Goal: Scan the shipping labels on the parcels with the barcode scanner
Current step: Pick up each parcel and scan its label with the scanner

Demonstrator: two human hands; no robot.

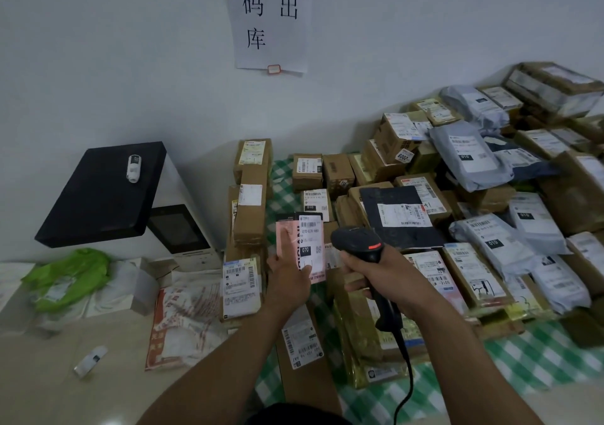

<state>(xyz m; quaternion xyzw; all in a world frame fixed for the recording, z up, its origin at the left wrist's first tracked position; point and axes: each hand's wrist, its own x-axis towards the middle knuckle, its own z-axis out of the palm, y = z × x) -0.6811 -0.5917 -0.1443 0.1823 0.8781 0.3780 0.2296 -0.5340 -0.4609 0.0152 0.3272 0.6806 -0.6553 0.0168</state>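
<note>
The right hand is gripping the scanner, its cord running off the bottom edge. Beside it, the left hand is pinching a pink parcel upright, hiding its bottom corner. Behind, the pile is spilling past the right edge, and the sign is cut off on top.

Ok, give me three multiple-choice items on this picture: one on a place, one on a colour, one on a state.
1. Where does the green bag lie?
A. at the picture's left edge
B. on the parcels at the right
C. on the wall
2. What colour is the parcel in the left hand?
A. blue
B. pink
C. yellow
3. What is the right hand doing?
A. lying flat on a box
B. hanging empty
C. gripping the scanner

Answers: 1 A, it sits far left; 2 B, its edge shows pink; 3 C, it curls round the handle.
</note>
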